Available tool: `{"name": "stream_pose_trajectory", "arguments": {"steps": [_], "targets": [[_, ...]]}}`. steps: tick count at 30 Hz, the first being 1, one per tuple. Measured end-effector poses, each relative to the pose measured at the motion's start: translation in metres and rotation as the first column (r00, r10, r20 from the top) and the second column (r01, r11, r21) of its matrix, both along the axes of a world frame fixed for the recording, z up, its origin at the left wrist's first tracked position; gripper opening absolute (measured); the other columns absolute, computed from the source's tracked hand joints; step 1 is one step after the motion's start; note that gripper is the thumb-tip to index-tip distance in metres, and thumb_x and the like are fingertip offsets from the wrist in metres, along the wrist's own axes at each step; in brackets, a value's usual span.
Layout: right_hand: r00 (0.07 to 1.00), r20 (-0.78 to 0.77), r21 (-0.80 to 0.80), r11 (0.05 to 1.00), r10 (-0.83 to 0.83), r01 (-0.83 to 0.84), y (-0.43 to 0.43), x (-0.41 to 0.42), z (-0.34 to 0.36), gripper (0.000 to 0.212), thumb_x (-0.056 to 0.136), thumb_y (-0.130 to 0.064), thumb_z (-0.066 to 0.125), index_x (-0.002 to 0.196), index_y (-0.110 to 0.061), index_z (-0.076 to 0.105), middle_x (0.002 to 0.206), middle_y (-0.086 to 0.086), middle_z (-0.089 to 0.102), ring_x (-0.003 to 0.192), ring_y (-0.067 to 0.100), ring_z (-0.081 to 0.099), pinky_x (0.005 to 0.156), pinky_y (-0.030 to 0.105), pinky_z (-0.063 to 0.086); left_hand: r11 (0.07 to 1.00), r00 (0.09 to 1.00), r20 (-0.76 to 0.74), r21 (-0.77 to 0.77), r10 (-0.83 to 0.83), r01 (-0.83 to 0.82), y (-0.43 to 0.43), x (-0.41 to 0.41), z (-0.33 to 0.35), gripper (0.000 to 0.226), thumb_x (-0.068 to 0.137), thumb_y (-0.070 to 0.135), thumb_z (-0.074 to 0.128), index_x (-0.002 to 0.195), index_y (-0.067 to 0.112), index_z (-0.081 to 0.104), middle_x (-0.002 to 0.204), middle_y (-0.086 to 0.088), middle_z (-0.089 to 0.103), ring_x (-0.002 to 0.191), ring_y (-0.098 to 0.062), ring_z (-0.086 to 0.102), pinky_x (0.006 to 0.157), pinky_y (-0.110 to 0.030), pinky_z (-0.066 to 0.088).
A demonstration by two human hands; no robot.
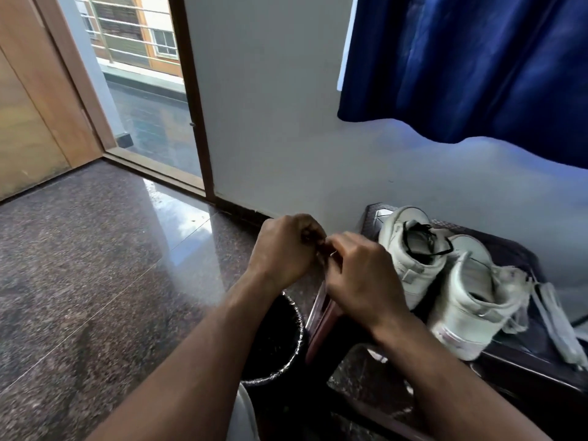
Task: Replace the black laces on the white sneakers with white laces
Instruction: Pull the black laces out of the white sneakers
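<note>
Two white sneakers stand on a dark stool (pixel 525 374) at the right. The far sneaker (pixel 410 259) carries a loose black lace (pixel 428 241) around its opening. The near sneaker (pixel 467 307) has loose white lace (pixel 512 275) hanging at its right side. A long pale strip, likely packed white lace (pixel 555 323), lies on the stool's right edge. My left hand (pixel 286 249) and right hand (pixel 359 275) meet left of the shoes, fingertips pinched together on something small that the fingers mostly hide.
A black-lined waste bin (pixel 273 342) stands on the floor right below my hands. The floor is polished granite (pixel 95 281). An open doorway (pixel 149 116) lies at the back left. A blue curtain (pixel 471 65) hangs above the stool, against a white wall.
</note>
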State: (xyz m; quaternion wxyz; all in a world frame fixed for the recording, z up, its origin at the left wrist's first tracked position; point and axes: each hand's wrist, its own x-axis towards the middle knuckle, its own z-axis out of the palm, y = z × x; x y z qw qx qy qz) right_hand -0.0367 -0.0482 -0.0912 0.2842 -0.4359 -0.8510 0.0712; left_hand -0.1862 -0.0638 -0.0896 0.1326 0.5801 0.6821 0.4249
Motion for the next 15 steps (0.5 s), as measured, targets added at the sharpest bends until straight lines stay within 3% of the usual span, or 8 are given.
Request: {"name": "stream_pose_trajectory", "arguments": {"steps": [4,8,11,15], "targets": [[0.999,-0.016,0.148,0.988,-0.033,0.035,-0.002,0.041,0.023,0.022,0.082,-0.013,0.071,0.103,-0.019,0.071,0.098,-0.001,0.069,0.09,0.024,0.065,0.078,0.039,0.053,0.99,0.995,0.073,0.132,-0.063,0.053,0.007,0.039,0.01,0.023,0.074,0.012,0.069,0.089,0.026,0.079,0.082,0.011,0.078,0.077,-0.005,0.073,0.076,-0.029,0.058],[0.988,-0.025,0.266,0.952,-0.152,0.153,0.002,0.083,0.034,0.022,0.081,-0.013,0.074,0.101,-0.019,0.07,0.098,-0.001,0.067,0.091,0.026,0.062,0.078,0.037,0.048,0.961,0.978,0.082,0.22,-0.19,0.168,0.019,0.079,0.016,0.026,0.076,0.009,0.075,0.096,0.025,0.078,0.095,0.009,0.074,0.081,-0.007,0.073,0.076,-0.03,0.059],[0.964,-0.03,0.232,0.937,-0.263,0.263,0.007,0.111,0.038,0.018,0.081,-0.021,0.071,0.098,-0.019,0.065,0.097,0.001,0.064,0.093,0.029,0.059,0.08,0.04,0.051,0.946,0.967,-0.055,0.201,-0.248,0.254,0.029,0.099,0.018,0.023,0.079,0.016,0.074,0.098,0.027,0.08,0.104,0.008,0.071,0.092,-0.016,0.068,0.084,-0.03,0.055],[0.911,0.107,0.067,0.917,-0.398,0.392,0.008,0.136,0.033,0.033,0.075,-0.031,0.077,0.1,-0.024,0.056,0.103,0.001,0.059,0.095,0.035,0.06,0.077,0.042,0.051,0.926,0.883,-0.382,0.144,-0.274,0.35,0.037,0.115,0.014,0.007,0.081,0.026,0.072,0.084,0.025,0.078,0.09,0.004,0.073,0.087,-0.021,0.065,0.091,-0.036,0.044]]}}
